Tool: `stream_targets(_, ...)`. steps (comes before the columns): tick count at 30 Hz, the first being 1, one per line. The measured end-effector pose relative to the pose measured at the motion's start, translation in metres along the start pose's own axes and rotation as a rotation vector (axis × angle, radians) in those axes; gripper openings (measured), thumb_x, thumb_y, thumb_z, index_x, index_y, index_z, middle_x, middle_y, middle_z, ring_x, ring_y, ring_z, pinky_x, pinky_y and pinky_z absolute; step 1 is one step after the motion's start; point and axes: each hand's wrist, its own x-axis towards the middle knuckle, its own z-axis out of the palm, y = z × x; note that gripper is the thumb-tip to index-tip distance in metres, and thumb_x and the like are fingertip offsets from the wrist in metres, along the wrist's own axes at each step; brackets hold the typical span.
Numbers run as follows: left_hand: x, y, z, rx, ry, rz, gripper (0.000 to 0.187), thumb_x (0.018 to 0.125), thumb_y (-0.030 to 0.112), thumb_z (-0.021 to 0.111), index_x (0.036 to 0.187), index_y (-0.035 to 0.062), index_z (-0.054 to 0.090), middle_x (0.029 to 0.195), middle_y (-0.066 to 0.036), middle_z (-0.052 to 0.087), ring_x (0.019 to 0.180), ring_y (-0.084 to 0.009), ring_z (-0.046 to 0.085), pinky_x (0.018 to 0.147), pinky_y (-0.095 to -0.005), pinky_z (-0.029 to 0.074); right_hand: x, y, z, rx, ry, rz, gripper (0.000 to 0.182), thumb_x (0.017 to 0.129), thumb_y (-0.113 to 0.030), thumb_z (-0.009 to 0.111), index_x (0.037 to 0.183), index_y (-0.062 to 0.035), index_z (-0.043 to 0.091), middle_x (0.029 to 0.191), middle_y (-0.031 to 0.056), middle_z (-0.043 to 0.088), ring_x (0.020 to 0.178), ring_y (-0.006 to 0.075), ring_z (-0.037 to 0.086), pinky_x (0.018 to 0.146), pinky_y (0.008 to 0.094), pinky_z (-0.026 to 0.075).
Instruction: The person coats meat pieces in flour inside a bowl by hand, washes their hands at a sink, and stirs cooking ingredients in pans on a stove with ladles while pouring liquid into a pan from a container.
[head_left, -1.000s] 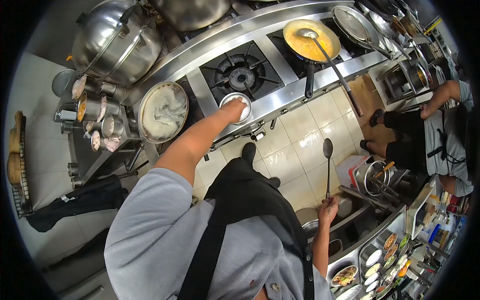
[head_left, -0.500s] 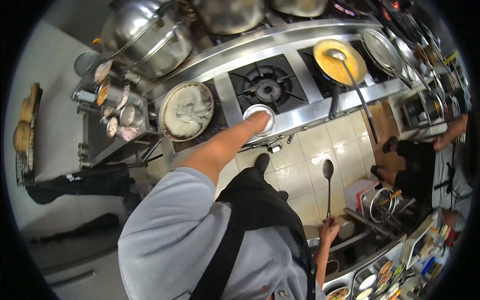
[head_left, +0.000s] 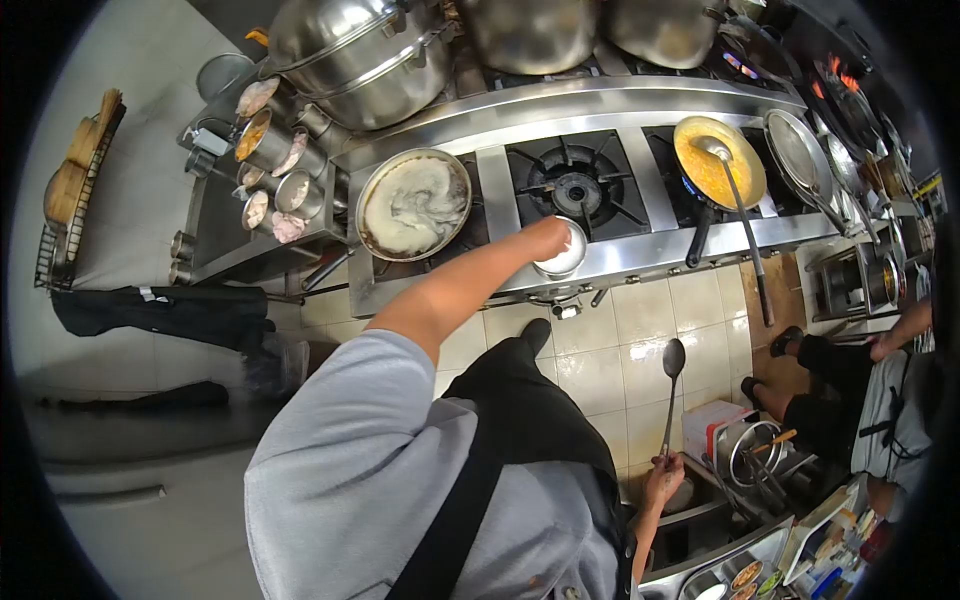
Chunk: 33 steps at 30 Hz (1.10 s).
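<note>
My left hand [head_left: 548,239] is over the left side of a small round bowl [head_left: 567,264] with white contents, on the stove's front edge. Its fingers are curled, their tips partly hidden, so I cannot make out what they hold. My right hand [head_left: 663,477] grips a long-handled spoon [head_left: 674,358], its dark bowl pointing away from me above the floor. Left of the bowl, a wide pan [head_left: 414,205] holds a whitish, swirled mixture. A pan of yellow-orange food [head_left: 722,178] sits on the right burner with a ladle [head_left: 740,187] resting in it.
Large steel pots [head_left: 530,35] stand behind the stove [head_left: 490,190]. Metal containers of food [head_left: 265,145] crowd the left counter. Lids and pans [head_left: 797,145] lie at the right. A co-worker [head_left: 885,400] stands at the right, near a steel pot [head_left: 750,450] with utensils.
The whole view has shifted, so the stove appears lower and farther right. My left hand has moved slightly toward the small bowl's left side. My right hand still holds the spoon.
</note>
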Motion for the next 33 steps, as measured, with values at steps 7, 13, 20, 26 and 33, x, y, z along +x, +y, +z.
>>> stream_targets(7,-0.008,-0.008,0.008,0.272,-0.164,0.2,0.055,0.068,0.004,0.069,0.12,0.0193,0.06,0.124,-0.014,0.054,0.113,-0.0334,0.053,0.094,-0.0404,0.045,-0.006,-0.007,0.005,-0.128,-0.036,0.171,0.007,0.086,-0.003,0.054,0.089,0.0011,0.058,0.071,0.0083,0.062,0.058,0.0141,0.054,0.055,0.0286,0.043)
stream_targets(13,0.001,-0.001,0.018,0.398,-0.167,0.161,0.04,0.075,0.007,0.06,0.114,0.0165,0.061,0.126,-0.013,0.048,0.117,-0.0327,0.048,0.096,-0.041,0.043,-0.005,0.009,0.005,-0.11,-0.052,0.12,0.007,0.086,-0.002,0.052,0.09,0.002,0.057,0.071,0.0066,0.058,0.066,0.0135,0.053,0.061,0.0285,0.043)
stream_targets(20,0.0,-0.003,0.025,0.35,-0.093,0.174,0.032,0.074,0.004,0.058,0.106,0.0088,0.063,0.124,-0.016,0.049,0.113,-0.0338,0.051,0.094,-0.0405,0.045,0.003,0.011,0.007,0.008,-0.053,0.143,0.008,0.087,-0.002,0.053,0.09,0.0035,0.056,0.071,0.0038,0.056,0.067,0.0117,0.051,0.062,0.0267,0.041)
stream_targets(26,0.009,-0.015,0.043,0.356,-0.004,0.211,0.021,0.078,0.006,0.054,0.097,0.0048,0.063,0.11,-0.019,0.057,0.104,-0.0352,0.058,0.09,-0.042,0.046,0.007,0.015,0.006,0.047,-0.073,0.077,0.009,0.086,0.0,0.053,0.093,0.0044,0.057,0.071,0.0051,0.057,0.068,0.0126,0.052,0.065,0.027,0.043)
stream_targets(33,0.008,-0.005,0.036,0.242,-0.006,0.141,0.02,0.079,0.004,0.05,0.096,0.0046,0.062,0.1,-0.019,0.059,0.1,-0.0351,0.059,0.087,-0.0425,0.047,0.012,0.039,0.008,0.044,-0.026,0.012,0.005,0.089,-0.002,0.053,0.084,-0.0012,0.055,0.066,0.0013,0.056,0.049,0.0051,0.041,0.042,0.0223,0.03)
